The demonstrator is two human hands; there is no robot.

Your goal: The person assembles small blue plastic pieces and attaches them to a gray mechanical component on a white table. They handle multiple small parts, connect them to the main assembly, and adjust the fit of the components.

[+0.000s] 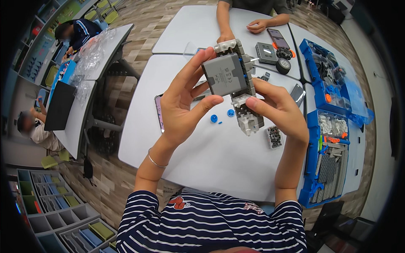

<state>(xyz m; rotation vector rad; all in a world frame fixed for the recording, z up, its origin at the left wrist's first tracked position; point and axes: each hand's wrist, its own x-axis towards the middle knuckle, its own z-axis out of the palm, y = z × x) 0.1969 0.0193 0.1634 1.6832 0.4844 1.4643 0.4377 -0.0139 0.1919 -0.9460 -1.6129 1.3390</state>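
Above the white tabletop (202, 166), the left fingers (203, 108) and right fingers (265, 109), half spread, are gripping the gray toy build (227, 76) between them. Uneven squeezing could be twisting it apart.

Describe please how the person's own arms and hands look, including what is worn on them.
The left hand and right hand wear no gloves. A thin, silver-coloured bangle circles the left wrist; the right wrist shows nothing worn. Both forearms are bare below short, dark navy sleeves with white horizontal stripes. No cables show on either arm.
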